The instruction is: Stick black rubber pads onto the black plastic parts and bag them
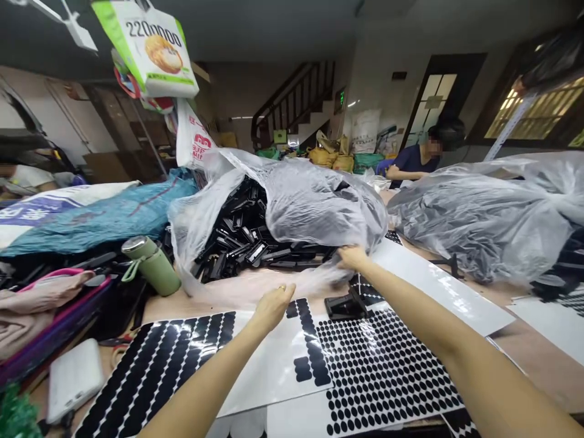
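Note:
A large clear plastic bag (319, 201) lies open toward me, its mouth showing a heap of small black plastic parts (246, 237). My right hand (353, 258) is closed on the bag's edge at the right of the mouth. Close to the bag's blurred lower edge is my left hand (275, 306), with fingers drawn together; whether film is between them I cannot make out. One black plastic piece (347, 305) rests below my right hand. Under my arms lie a sheet of round black stickers (387, 365) and a sheet of oblong black stickers (177, 359).
A green flask (152, 266) leans at the left, near a white power bank (75, 380) and scissors (119, 348). Another filled plastic bag (483, 213) stands at the right. A co-worker (417, 161) sits across the table. Hanging bags (150, 55) are at the upper left.

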`<state>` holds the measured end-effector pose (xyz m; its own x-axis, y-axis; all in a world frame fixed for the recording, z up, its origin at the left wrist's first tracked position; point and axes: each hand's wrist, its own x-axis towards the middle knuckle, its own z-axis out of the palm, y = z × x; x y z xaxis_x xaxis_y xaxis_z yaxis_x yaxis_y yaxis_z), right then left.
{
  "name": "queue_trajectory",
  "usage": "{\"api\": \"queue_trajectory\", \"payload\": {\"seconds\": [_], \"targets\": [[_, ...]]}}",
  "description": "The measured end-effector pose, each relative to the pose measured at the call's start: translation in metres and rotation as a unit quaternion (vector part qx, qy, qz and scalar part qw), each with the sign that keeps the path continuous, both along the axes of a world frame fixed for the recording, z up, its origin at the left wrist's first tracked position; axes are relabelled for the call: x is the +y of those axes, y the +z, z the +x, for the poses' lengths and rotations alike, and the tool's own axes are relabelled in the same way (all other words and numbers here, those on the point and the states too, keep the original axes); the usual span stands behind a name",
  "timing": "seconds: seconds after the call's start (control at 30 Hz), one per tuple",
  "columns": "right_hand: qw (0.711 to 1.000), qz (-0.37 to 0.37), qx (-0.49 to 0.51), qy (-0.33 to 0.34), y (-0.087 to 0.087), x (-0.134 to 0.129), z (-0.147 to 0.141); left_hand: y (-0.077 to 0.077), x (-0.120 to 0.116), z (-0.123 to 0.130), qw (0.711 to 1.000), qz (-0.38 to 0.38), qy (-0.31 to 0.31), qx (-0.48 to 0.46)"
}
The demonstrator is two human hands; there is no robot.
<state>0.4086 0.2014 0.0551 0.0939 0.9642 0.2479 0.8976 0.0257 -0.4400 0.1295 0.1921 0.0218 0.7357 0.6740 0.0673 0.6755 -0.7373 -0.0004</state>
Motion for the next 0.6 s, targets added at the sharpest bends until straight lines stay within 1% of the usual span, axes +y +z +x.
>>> {"api": "queue_trajectory", "payload": {"seconds": [0.07, 0.1, 0.13, 0.2, 0.27, 0.33, 0.4, 0.47, 0.53, 0.6], "targets": [[0.998, 0.013, 0.005, -0.059, 0.001, -0.012, 0.028, -0.002, 0.003, -0.016, 1.000, -0.005, 0.023, 0.005], [0.996, 0.021, 0.008, -0.083, 0.003, -0.017, 0.038, -0.002, 0.006, -0.023, 0.999, -0.006, 0.033, 0.005], [0.994, 0.032, 0.010, -0.107, 0.005, -0.019, 0.044, -0.003, 0.009, -0.028, 0.999, -0.006, 0.042, 0.003], [0.986, 0.066, 0.013, -0.153, 0.010, -0.015, 0.047, -0.007, 0.017, -0.035, 0.998, 0.005, 0.067, -0.005], [0.974, 0.100, 0.015, -0.203, 0.013, 0.001, 0.042, -0.014, 0.028, -0.037, 0.994, 0.038, 0.103, -0.012], [0.956, 0.108, 0.022, -0.273, 0.014, 0.024, 0.039, -0.022, 0.042, -0.036, 0.988, 0.066, 0.137, -0.009], [0.929, 0.087, 0.044, -0.357, 0.012, 0.046, 0.045, -0.029, 0.058, -0.034, 0.985, 0.067, 0.156, -0.001], [0.901, 0.058, 0.077, -0.424, 0.009, 0.061, 0.061, -0.032, 0.074, -0.030, 0.986, 0.054, 0.161, -0.003], [0.885, 0.041, 0.102, -0.453, 0.008, 0.068, 0.083, -0.033, 0.088, -0.026, 0.987, 0.038, 0.156, -0.022], [0.885, 0.048, 0.105, -0.452, 0.010, 0.068, 0.104, -0.033, 0.097, -0.020, 0.990, 0.002, 0.132, -0.044]]}}
